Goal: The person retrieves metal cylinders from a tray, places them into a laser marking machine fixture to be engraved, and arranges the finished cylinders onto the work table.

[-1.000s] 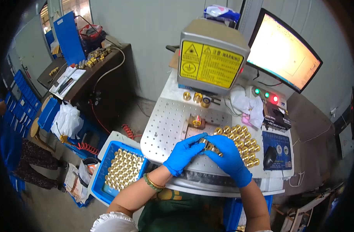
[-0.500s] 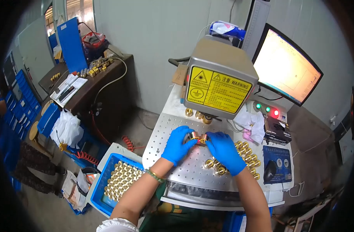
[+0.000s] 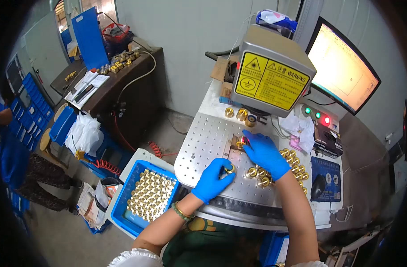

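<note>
On the perforated metal plate (image 3: pixel 199 147), my left hand (image 3: pixel 213 180), in a blue glove, is closed on a brass fitting (image 3: pixel 230 169) near the plate's front. My right hand (image 3: pixel 265 153), also gloved, has its fingers around another brass fitting (image 3: pixel 241 142) at the small holder (image 3: pixel 232 147) in the middle of the plate. Several loose brass fittings (image 3: pixel 263 181) stand beside and below my right wrist. Above the plate hangs the machine head (image 3: pixel 274 71) with a yellow warning label.
A blue tray (image 3: pixel 119 213) of brass pieces is at the left. Three round parts (image 3: pixel 242 115) stand behind the holder. A monitor (image 3: pixel 346 66), lit buttons (image 3: pixel 318 115) and a mouse (image 3: pixel 318 187) are at the right. A person (image 3: pixel 39 182) stands far left.
My hands have moved apart: the left toward the plate's front with a fitting, the right to the holder. The whole view has shifted as well.
</note>
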Motion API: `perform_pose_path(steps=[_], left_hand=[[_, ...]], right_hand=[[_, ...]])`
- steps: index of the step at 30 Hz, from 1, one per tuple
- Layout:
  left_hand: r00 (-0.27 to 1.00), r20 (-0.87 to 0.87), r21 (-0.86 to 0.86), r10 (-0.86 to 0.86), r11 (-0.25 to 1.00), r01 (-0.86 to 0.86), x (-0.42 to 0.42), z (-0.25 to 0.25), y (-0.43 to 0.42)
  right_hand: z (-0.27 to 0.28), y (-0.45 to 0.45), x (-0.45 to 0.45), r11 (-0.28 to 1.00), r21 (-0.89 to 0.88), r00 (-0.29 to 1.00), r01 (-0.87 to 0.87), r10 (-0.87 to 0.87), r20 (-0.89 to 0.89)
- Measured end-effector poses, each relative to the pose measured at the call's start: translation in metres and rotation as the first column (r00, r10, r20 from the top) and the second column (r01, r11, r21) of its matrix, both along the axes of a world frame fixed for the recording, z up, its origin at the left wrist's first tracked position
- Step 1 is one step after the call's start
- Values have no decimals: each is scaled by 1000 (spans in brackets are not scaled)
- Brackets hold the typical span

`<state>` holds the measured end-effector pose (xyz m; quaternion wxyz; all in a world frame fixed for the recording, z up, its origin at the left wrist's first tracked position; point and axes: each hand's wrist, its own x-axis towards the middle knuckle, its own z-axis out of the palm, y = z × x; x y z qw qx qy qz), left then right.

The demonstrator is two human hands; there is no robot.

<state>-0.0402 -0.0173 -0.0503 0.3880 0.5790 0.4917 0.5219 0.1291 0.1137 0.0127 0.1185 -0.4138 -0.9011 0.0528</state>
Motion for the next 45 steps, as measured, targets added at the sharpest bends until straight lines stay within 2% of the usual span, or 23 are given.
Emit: perform_pose_path(steps=[1,2,3,4,5,7,9,13,14,16,17,19,21,23,25,26,28,29,31,34,41,44,45], left_hand=[[1000,1,-9,-4,1000,4,1,7,0],[992,-125,69,3,998,6,4,11,-2],[969,-246,151,19,988,19,6,13,-3],[951,-309,233,23,971,52,6,10,3],[953,-302,223,14,973,56,6,8,2],[893,-427,346,139,938,19,7,9,3],[899,-415,339,143,941,6,9,4,5],[870,-460,349,177,937,-7,10,7,2],[879,-442,344,176,939,-15,11,8,1],[884,-428,344,189,938,-35,9,13,-2],[887,-392,405,244,911,-72,9,16,-4],[884,-358,466,299,878,-108,10,25,-9],[1000,26,191,-2,982,-3,18,35,-18],[996,80,147,-47,989,35,24,42,-21],[929,354,-105,-104,983,150,27,47,-19],[929,353,-101,-108,983,152,28,51,-18],[813,580,-220,-49,952,214,30,56,-17],[813,580,-217,-52,952,215,30,55,-16],[657,754,-230,0,937,264,32,49,-14],[575,818,-212,10,934,286,32,47,-13],[594,803,-266,50,922,281,30,46,-7],[633,770,-247,75,951,188,32,48,-11],[790,599,-181,132,983,-27,33,51,-14]], right_hand=[[7,-8,4,1000,19,997,17,-15,-72],[9,-17,10,999,46,980,11,-2,-201],[10,-25,18,999,33,981,20,-13,-195],[11,-31,25,999,15,963,-52,54,-264],[10,-37,33,992,-1,936,-124,117,-333],[0,-51,43,993,-28,952,-115,102,-287],[-6,-64,48,967,110,950,-232,249,-189],[-19,-74,46,944,260,967,-201,234,-103],[-18,-74,46,942,264,965,-206,241,-107],[-13,-74,45,977,98,934,-189,210,-290],[-9,-76,43,974,102,930,-201,222,-292],[-1,-81,40,976,-15,857,-216,183,-482],[7,-85,36,955,-89,796,-284,183,-577],[9,-88,35,924,-151,730,-351,169,-662],[10,-90,34,944,-140,724,-300,129,-678],[14,-91,32,945,-136,724,-298,131,-678],[22,-97,28,972,-90,753,-215,107,-649],[24,-98,26,973,-87,753,-214,108,-649],[25,-101,23,982,100,827,-161,190,-529],[24,-99,20,984,116,867,-138,177,-466],[23,-94,20,987,12,884,-162,150,-443],[23,-94,19,990,18,889,-142,136,-437],[21,-92,19,995,40,881,-96,104,-462]])
